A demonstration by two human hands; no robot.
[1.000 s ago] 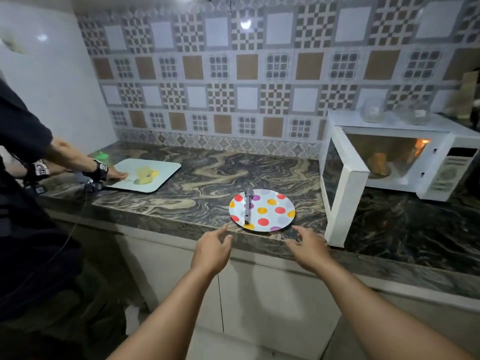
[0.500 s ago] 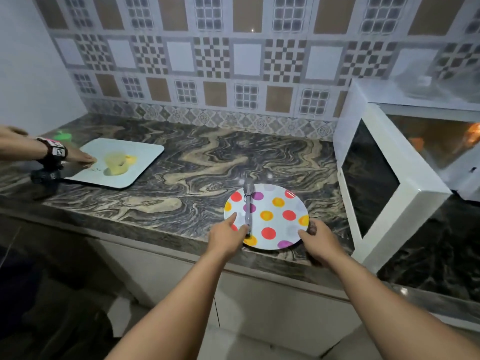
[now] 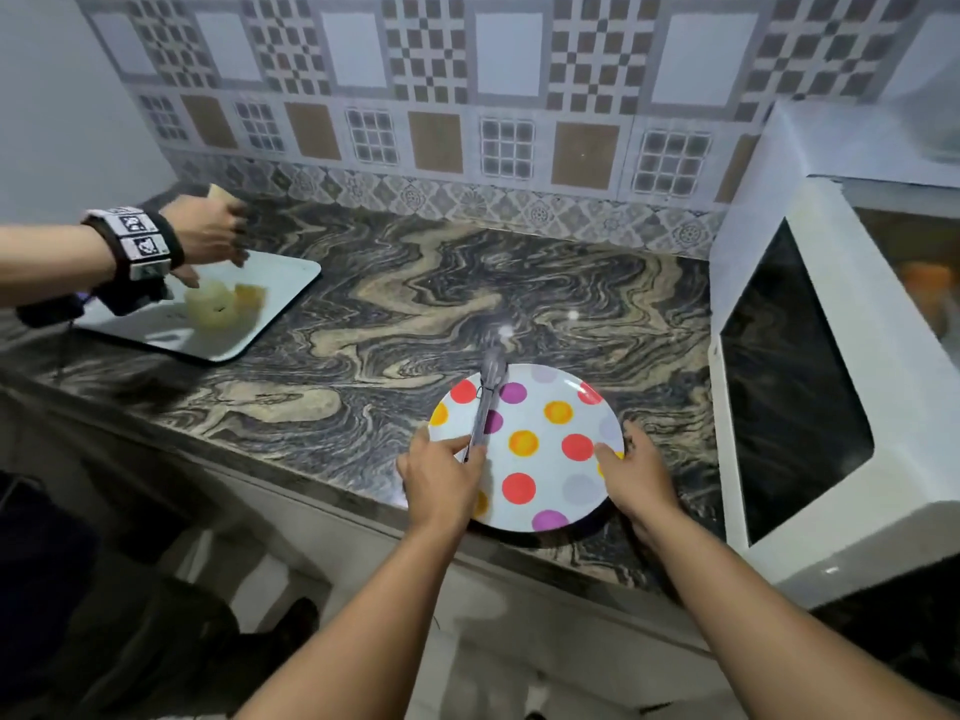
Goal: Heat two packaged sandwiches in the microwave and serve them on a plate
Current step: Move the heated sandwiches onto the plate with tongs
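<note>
A white plate [image 3: 540, 462] with coloured dots sits at the front edge of the marble counter [image 3: 395, 324]. Metal tongs [image 3: 487, 402] lie across its left side, tips pointing to the wall. My left hand [image 3: 441, 483] grips the plate's left rim, thumb beside the tongs' handle. My right hand [image 3: 631, 472] grips the right rim, thumb on top. The white microwave [image 3: 831, 387] stands on the right with its door [image 3: 789, 376] swung open towards me. Something orange [image 3: 930, 283] shows blurred inside; I cannot tell what it is.
At the left lies a pale cutting board [image 3: 218, 309] with yellowish food [image 3: 223, 304] on it. Another person's hand [image 3: 205, 231], wearing a black wrist device [image 3: 137, 241], reaches over the board. A tiled wall backs the counter.
Both my hands came forward from below the counter edge and closed on the plate's rims. The camera moved closer. The other person's hand lifted from the board towards the wall.
</note>
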